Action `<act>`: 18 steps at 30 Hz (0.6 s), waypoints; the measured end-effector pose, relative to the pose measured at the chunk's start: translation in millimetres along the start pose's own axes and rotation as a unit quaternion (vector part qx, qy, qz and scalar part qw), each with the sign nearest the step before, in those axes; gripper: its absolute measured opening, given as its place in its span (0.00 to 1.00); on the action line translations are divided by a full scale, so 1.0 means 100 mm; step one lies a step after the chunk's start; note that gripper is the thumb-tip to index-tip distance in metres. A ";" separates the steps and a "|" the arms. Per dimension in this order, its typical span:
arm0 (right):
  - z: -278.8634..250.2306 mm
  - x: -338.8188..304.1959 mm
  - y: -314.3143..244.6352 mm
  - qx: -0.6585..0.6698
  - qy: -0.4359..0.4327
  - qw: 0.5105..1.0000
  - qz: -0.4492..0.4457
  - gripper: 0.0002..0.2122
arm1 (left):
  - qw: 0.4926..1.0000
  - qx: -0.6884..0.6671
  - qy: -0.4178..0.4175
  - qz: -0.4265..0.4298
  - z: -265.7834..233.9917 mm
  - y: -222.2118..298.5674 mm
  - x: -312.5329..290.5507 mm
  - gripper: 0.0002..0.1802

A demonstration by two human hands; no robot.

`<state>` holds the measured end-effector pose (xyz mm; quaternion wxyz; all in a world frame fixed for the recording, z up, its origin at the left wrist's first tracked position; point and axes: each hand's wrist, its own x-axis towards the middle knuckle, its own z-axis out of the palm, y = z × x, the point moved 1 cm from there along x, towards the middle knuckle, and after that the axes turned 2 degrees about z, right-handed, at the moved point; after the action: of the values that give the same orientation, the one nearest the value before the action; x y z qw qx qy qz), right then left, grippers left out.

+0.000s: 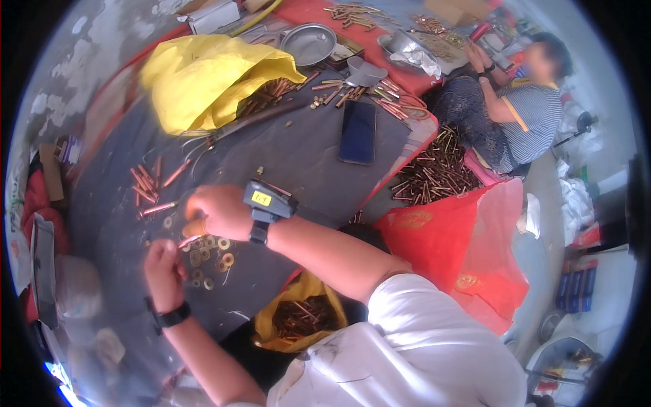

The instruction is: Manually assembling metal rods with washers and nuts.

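Note:
My left hand [165,270] is closed, its thumb and fingertips around one end of a small copper-coloured bolt [189,241]. Just above it, my right hand [215,211] curls its fingers down toward the same bolt; they are blurred, and what they pinch is hidden. Several brass-coloured washers [196,258] lie loose on the dark mat beside both hands. Beyond the left hand, one longer bolt [157,209] rests alone, with a small group of copper-coloured bolts [144,182] farther off. Each wrist wears a dark strap, the right one with a boxy device [270,199].
A yellow sack [203,81] spills bolts at the back; a phone [357,132] lies right of it. Close to my body is a yellow bag [268,329] of bolts. Right are a bolt heap [437,169], a red sack [434,234] and a seated co-worker [529,112].

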<state>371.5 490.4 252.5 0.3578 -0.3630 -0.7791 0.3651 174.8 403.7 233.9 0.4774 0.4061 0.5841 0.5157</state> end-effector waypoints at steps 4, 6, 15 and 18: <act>-0.04 0.03 0.00 0.003 -0.071 0.998 -0.002 0.15 | 1.000 -0.019 -0.014 -0.020 -0.02 0.01 -0.01 0.11; 0.05 0.03 0.06 -0.044 -0.055 0.998 0.003 0.14 | 0.999 -0.027 -0.007 -0.025 -0.03 0.02 -0.01 0.10; 0.01 0.02 0.10 -0.079 -0.035 0.996 -0.003 0.12 | 0.999 -0.049 -0.017 -0.007 0.05 0.03 0.03 0.10; -0.02 0.00 0.00 -0.020 -0.042 0.999 -0.018 0.13 | 0.998 -0.054 -0.015 0.001 -0.05 -0.01 0.00 0.11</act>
<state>373.0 491.1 253.7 0.3240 -0.3401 -0.8068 0.3583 170.3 402.7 233.3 0.5064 0.3880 0.5478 0.5412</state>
